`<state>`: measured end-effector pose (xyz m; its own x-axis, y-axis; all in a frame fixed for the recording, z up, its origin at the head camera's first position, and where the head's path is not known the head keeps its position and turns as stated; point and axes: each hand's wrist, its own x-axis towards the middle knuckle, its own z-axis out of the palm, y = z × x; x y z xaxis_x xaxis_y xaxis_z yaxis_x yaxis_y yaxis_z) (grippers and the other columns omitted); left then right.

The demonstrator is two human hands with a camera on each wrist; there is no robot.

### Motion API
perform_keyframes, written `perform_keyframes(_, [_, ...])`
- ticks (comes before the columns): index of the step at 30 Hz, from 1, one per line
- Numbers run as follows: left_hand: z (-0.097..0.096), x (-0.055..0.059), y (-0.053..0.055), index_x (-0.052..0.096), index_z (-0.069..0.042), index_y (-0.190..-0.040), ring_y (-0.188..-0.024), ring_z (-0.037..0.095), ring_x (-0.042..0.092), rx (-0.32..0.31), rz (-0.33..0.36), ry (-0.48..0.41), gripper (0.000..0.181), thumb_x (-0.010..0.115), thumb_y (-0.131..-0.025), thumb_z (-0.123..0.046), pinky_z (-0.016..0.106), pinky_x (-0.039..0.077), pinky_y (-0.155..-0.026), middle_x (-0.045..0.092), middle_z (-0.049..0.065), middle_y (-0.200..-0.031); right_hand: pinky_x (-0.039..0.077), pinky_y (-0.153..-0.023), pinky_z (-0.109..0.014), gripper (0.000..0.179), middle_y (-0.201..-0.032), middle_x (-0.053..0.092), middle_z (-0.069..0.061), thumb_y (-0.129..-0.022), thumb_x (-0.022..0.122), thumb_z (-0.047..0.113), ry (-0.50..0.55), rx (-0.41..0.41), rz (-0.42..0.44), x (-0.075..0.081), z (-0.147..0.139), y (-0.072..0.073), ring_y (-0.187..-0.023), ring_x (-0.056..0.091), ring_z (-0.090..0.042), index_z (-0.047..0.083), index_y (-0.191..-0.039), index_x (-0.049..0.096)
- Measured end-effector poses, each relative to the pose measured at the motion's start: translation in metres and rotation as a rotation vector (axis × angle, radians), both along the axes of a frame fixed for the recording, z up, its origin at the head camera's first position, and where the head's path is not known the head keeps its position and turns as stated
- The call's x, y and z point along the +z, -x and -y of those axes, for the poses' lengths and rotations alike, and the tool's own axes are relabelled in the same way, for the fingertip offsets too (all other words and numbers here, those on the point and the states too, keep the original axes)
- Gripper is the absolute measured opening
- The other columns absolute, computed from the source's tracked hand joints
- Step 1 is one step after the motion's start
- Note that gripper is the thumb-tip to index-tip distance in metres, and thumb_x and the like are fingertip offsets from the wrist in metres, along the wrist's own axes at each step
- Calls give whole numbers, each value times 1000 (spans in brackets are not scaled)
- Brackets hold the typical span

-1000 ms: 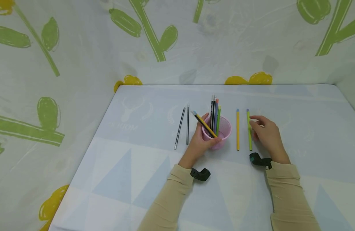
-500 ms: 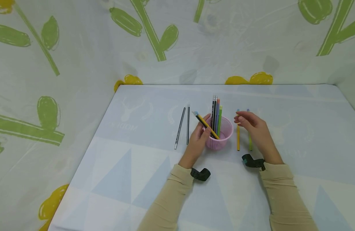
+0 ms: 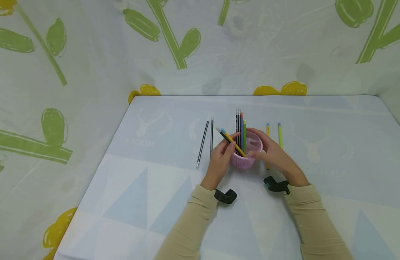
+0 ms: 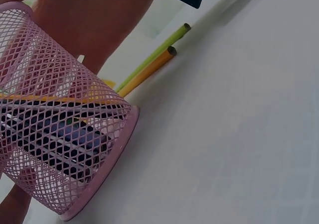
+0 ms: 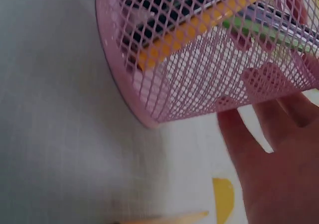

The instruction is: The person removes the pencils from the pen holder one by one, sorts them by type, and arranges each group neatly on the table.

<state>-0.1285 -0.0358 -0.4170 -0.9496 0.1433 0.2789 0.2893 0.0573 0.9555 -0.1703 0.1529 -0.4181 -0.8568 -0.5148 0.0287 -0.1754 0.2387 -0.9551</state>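
Note:
Both hands are at a pink mesh pencil cup (image 3: 243, 164), also large in the left wrist view (image 4: 107, 176) and right wrist view (image 5: 122, 87). My left hand (image 3: 217, 164) pinches a black pencil (image 3: 222, 134) and a yellow pencil (image 3: 238, 147) that lean left over its rim. My right hand (image 3: 279, 157) grips the cup from the right, thumb at the near rim and fingers round the far side. Two black pencils, a purple pencil (image 3: 242, 126) and a green pencil (image 3: 244, 135) stand inside. Part of the left fingers is hidden behind the cup.
Two black pencils lie on the table left of the cup, one slanted (image 3: 202, 144) and one straighter (image 3: 212, 133). Right of it lie another yellow pencil (image 3: 268, 127) and a lime pencil (image 3: 280, 135), partly covered by the right hand. A wall meets the table's (image 3: 174, 202) far edge.
My right hand has left the lime pencil, moved left and taken hold of the cup. My left thumb has shifted from the cup's near rim up onto the leaning pencils.

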Motion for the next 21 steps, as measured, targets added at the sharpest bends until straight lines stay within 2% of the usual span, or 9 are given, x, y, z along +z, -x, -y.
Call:
perform_keyframes(5, [0, 0, 0, 40, -10, -134, -124, 9, 36, -1, -53, -2, 38, 37, -97, -16, 27, 32, -98, 41, -1, -136, 19, -97, -60, 81, -139, 30, -7, -75, 67, 12, 26, 52, 27, -3, 3, 0, -127, 25, -26, 26, -140, 20])
perform_keyframes(9, [4, -4, 4, 44, -17, -133, -121, 8, 40, 18, -57, 57, 37, 38, -97, -22, 27, 35, -96, 44, -5, -132, 20, -97, -60, 85, -138, 30, -7, -73, 70, 14, 9, 29, 46, -4, 3, 0, -127, 24, -26, 26, -140, 19])
perform_keyframes(11, [11, -10, 10, 50, -24, -128, -110, 5, 49, 28, -34, 121, 34, 41, -95, -30, 26, 42, -87, 50, -10, -127, 20, -96, -61, 85, -139, 28, -6, -74, 70, 16, -11, 17, 54, -4, 4, 0, -128, 21, -25, 28, -140, 19])
perform_keyframes(12, [15, -11, 13, 53, -28, -124, -99, 3, 53, 38, -30, 169, 33, 42, -94, -34, 24, 44, -79, 53, -12, -123, 20, -96, -61, 84, -140, 28, -5, -74, 70, 17, -19, 11, 56, -4, 4, 0, -128, 21, -25, 28, -140, 19])
perform_keyframes(14, [24, -12, 19, 60, -31, -115, -81, 1, 52, 53, -23, 247, 31, 45, -91, -43, 23, 41, -65, 57, -17, -113, 20, -96, -61, 83, -139, 28, -4, -74, 70, 17, -24, 7, 55, -4, 4, -1, -128, 22, -26, 29, -139, 20])
perform_keyframes(16, [32, -8, 23, 65, -31, -107, -68, 4, 46, 71, -25, 308, 32, 46, -88, -48, 24, 36, -56, 61, -19, -101, 21, -96, -60, 82, -139, 29, -3, -75, 70, 18, -19, 3, 60, -3, 5, -1, -127, 23, -25, 30, -139, 20])
perform_keyframes(17, [34, -4, 24, 67, -29, -104, -70, 2, 48, 82, -29, 323, 33, 47, -88, -49, 23, 38, -58, 62, -19, -98, 21, -96, -60, 82, -139, 29, -3, -75, 70, 18, -16, 1, 67, -4, 5, -1, -127, 24, -25, 30, -139, 20])
perform_keyframes(18, [37, -1, 24, 68, -28, -101, -66, 5, 46, 98, -28, 331, 33, 47, -87, -49, 24, 36, -55, 62, -17, -91, 21, -96, -59, 83, -139, 29, -3, -74, 70, 17, -10, -1, 70, -4, 5, -2, -127, 24, -25, 30, -139, 20])
perform_keyframes(21, [43, 12, 26, 70, -24, -96, -68, 6, 51, 130, -20, 278, 32, 49, -87, -47, 24, 42, -58, 62, -11, -84, 21, -97, -59, 84, -140, 27, -4, -74, 71, 17, -15, -9, 72, -3, 5, -2, -127, 23, -25, 29, -139, 20])
